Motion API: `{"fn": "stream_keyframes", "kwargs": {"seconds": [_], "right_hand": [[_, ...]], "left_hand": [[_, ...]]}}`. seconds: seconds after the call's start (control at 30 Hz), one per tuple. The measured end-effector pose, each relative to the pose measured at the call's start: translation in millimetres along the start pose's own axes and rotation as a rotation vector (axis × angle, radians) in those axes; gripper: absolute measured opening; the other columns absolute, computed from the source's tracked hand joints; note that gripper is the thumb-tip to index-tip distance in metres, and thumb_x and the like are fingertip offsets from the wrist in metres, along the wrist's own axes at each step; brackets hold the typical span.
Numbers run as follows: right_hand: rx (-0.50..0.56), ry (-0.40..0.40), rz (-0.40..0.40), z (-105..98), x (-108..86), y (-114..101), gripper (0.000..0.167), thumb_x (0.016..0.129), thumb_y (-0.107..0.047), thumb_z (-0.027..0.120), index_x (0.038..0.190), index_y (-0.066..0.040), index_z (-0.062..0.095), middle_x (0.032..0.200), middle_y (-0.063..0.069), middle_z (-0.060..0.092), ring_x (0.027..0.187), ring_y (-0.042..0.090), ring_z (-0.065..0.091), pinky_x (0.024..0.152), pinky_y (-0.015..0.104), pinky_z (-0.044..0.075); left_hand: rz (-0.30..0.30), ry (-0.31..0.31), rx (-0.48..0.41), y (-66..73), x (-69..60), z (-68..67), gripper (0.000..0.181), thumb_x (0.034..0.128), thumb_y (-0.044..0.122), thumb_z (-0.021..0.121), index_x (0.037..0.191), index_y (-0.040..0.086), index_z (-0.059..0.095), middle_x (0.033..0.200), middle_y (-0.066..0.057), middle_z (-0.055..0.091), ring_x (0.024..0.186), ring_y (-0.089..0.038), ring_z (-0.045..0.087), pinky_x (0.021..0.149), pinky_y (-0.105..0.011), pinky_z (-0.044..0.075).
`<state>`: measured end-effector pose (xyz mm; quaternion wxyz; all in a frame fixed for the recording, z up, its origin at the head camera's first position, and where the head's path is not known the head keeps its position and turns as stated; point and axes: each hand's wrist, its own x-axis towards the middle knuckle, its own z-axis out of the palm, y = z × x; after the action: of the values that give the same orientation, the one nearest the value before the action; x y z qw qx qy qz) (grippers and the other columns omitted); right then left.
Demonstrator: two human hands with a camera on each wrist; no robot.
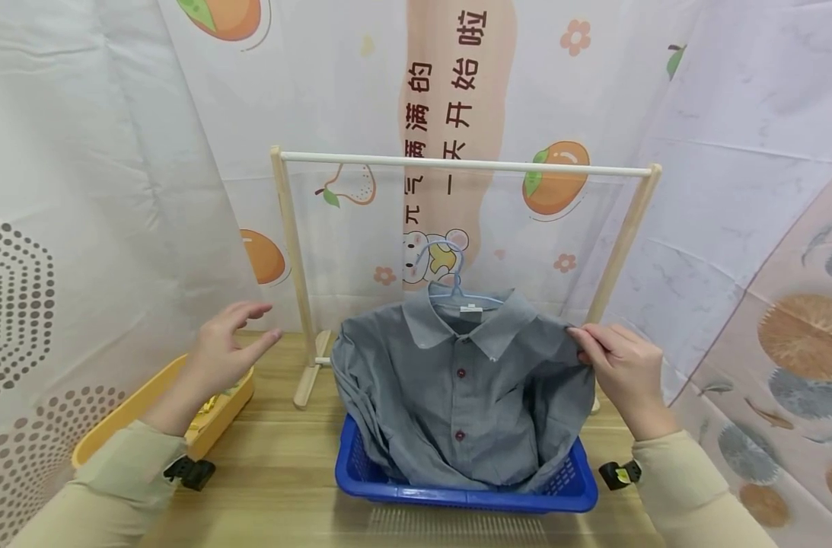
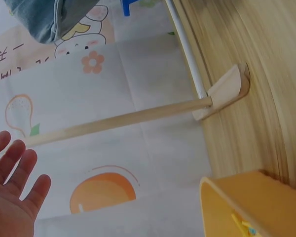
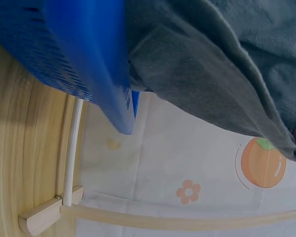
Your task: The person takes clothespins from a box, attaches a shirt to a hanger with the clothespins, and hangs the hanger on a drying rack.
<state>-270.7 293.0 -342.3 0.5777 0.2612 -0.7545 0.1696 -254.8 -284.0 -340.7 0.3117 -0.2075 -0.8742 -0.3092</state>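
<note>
A grey button-up shirt [image 1: 484, 388] sits partly in a blue plastic basket [image 1: 467, 498], its collar facing up. Inside the collar is a light blue hanger [image 1: 456, 283], whose hook stands above the neckline. My right hand [image 1: 621, 365] pinches the shirt at the shoulder on the right side. In the right wrist view the grey cloth [image 3: 202, 74] stretches from the basket to my fingertips at the edge. My left hand [image 1: 224, 346] is in the air left of the shirt, fingers apart and holding nothing; the left wrist view shows its spread fingers [image 2: 37, 195].
Behind the basket stands a wooden rack with a white top rail [image 1: 457, 162] and wooden posts [image 1: 294, 251]. A yellow bin [image 1: 240, 396] with small yellow items is on the table at left, beneath my left forearm. Printed curtains hang around the table.
</note>
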Motion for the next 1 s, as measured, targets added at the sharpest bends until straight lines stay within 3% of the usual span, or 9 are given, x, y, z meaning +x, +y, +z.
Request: {"fn": "stream_keyframes", "kwargs": {"seconds": [0.27, 0.5, 0.73, 1.0], "right_hand": [[-0.007, 0.02, 0.022, 2.1, 2.7, -1.1, 0.033, 0.096, -0.038, 0.07, 0.079, -0.012, 0.081, 0.061, -0.002, 0.066, 0.051, 0.017, 0.061, 0.053, 0.035, 0.047], [-0.003, 0.029, 0.041, 4.0, 3.6, -2.8, 0.028, 0.094, -0.033, 0.073, 0.079, -0.011, 0.081, 0.062, -0.002, 0.067, 0.052, 0.017, 0.062, 0.054, 0.033, 0.048], [0.012, 0.053, 0.078, 5.5, 5.2, -3.8, 0.009, 0.085, -0.017, 0.082, 0.079, -0.011, 0.081, 0.061, -0.002, 0.066, 0.053, 0.019, 0.062, 0.059, 0.027, 0.047], [0.03, 0.066, 0.09, 6.2, 6.2, -4.5, 0.006, 0.082, -0.014, 0.084, 0.078, -0.01, 0.081, 0.061, -0.001, 0.066, 0.054, 0.019, 0.062, 0.06, 0.024, 0.045]], "left_hand": [[-0.023, 0.002, 0.013, -8.9, 1.4, -11.9, 0.046, 0.0935, 0.02, 0.076, 0.131, -0.003, 0.062, 0.128, -0.023, 0.061, 0.116, -0.043, 0.056, 0.089, -0.063, 0.045], [-0.086, -0.054, 0.079, -19.6, -2.6, -22.2, 0.05, 0.0972, 0.028, 0.072, 0.134, -0.003, 0.06, 0.133, -0.023, 0.057, 0.12, -0.044, 0.053, 0.092, -0.067, 0.044], [-0.089, -0.057, 0.12, -29.1, -1.9, -31.4, 0.05, 0.0976, 0.027, 0.072, 0.134, -0.005, 0.059, 0.131, -0.027, 0.056, 0.118, -0.047, 0.053, 0.089, -0.068, 0.044], [-0.168, -0.111, 0.165, -37.4, 0.7, -42.2, 0.057, 0.0993, 0.036, 0.068, 0.137, -0.005, 0.056, 0.135, -0.029, 0.054, 0.119, -0.052, 0.051, 0.09, -0.07, 0.043]]}}
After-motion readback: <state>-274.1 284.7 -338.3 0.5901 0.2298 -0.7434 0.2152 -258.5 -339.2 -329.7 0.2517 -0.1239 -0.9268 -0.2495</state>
